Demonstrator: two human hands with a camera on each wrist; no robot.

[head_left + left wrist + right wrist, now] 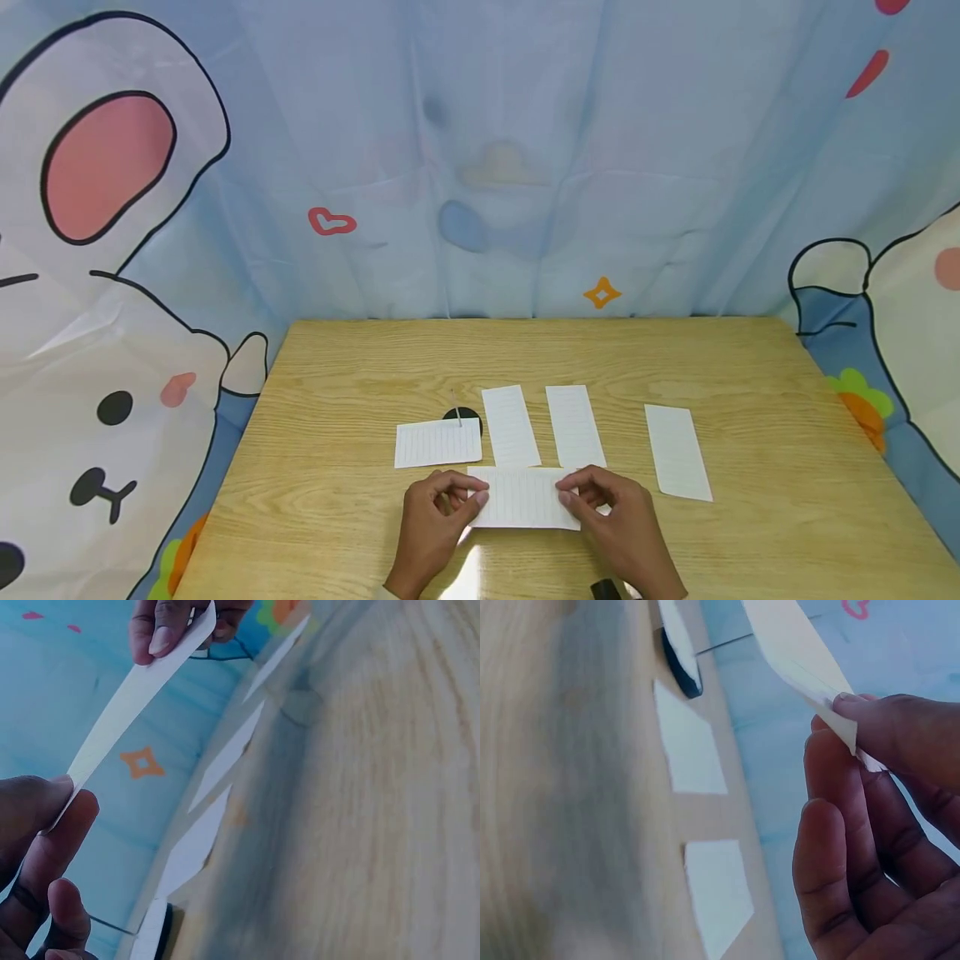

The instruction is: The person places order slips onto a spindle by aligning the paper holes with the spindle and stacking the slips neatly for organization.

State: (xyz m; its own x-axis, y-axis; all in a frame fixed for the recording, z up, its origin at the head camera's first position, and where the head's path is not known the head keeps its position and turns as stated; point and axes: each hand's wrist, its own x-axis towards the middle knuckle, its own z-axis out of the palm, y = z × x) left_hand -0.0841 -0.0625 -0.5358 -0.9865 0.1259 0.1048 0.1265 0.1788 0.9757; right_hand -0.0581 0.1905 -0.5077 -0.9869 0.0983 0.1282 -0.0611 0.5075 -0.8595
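A lined white paper slip (522,497) is held sideways above the near middle of the table. My left hand (435,529) pinches its left end between thumb and index finger. At the opposite end, my right hand (622,529) pinches it the same way; a corner bends by the thumb (896,724) in the right wrist view. Just beyond the left hand is a bill spike with a round black base (471,417) and a thin upright rod (455,404). Another lined slip (431,443) lies over that base, with the rod rising out of it.
Beyond the held slip, two lined slips, one left (512,427) and one right (575,427), lie lengthwise on the wooden table (300,500). A third loose slip (678,452) lies farther right. A black object (605,590) shows at the bottom edge. A printed curtain (517,108) hangs behind.
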